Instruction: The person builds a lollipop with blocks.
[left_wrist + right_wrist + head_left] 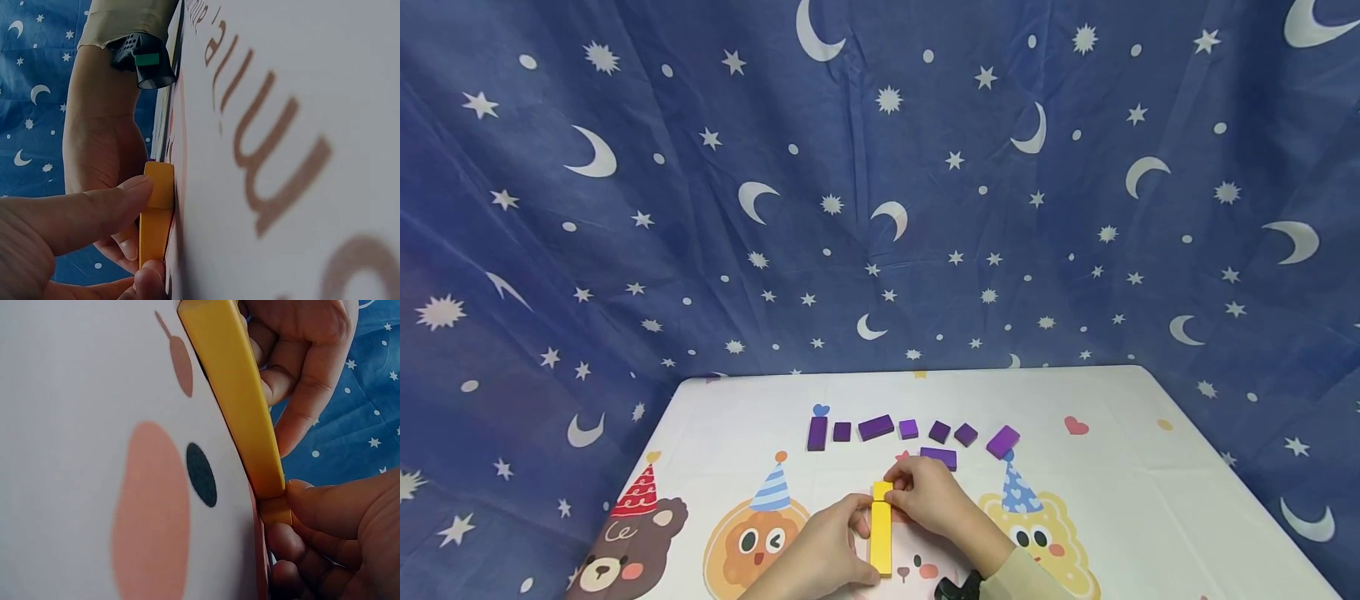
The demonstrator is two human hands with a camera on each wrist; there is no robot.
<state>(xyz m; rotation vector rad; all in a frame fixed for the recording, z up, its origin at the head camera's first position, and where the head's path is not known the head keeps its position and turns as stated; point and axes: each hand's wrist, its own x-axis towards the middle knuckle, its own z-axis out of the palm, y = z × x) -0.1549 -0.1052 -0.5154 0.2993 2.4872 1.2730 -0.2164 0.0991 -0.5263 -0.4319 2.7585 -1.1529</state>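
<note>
Nearest the camera, at the lower centre of the frame, the left hand (829, 547) grips a long yellow block (881, 539), its thumb at the near end. The right hand (934, 497), slightly right of centre, pinches a small yellow block (882, 491) at the long block's far end. The two lie in line on the printed tabletop (1157, 517), their ends apparently touching. Higher in the frame, seven purple blocks (876, 428) form a loose row; an eighth purple block (938, 458) lies just beyond the right hand. Uneven pressure from the two hands would probably skew the joint or open a gap, since nothing visible fastens the pieces. A forward sweep of the right knuckles could also knock the eighth block towards the row.
</note>
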